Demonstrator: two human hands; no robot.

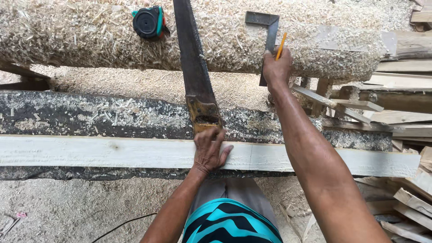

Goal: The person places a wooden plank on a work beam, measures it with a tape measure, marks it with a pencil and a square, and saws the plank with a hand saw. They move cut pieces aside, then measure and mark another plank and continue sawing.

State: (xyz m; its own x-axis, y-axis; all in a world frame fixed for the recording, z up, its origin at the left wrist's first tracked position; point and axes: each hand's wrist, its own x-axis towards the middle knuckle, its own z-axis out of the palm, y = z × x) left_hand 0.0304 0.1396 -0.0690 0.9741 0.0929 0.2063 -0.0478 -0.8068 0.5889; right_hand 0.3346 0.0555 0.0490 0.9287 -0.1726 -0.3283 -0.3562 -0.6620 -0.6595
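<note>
One pencil [281, 46] within right grip [276, 67]

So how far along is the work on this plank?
No cut shows in the pale plank. The left hand presses it flat beside the handsaw, which lies idle. The right hand, holding a pencil, is on the try square. Sawing remains.

Pale plank [135, 152] flat; yellow pencil [281, 46] upright.

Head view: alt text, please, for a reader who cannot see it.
A left hand rests flat on a pale plank beside a handsaw. The right hand holds a pencil and a metal square on a shavings-covered bench.
</note>
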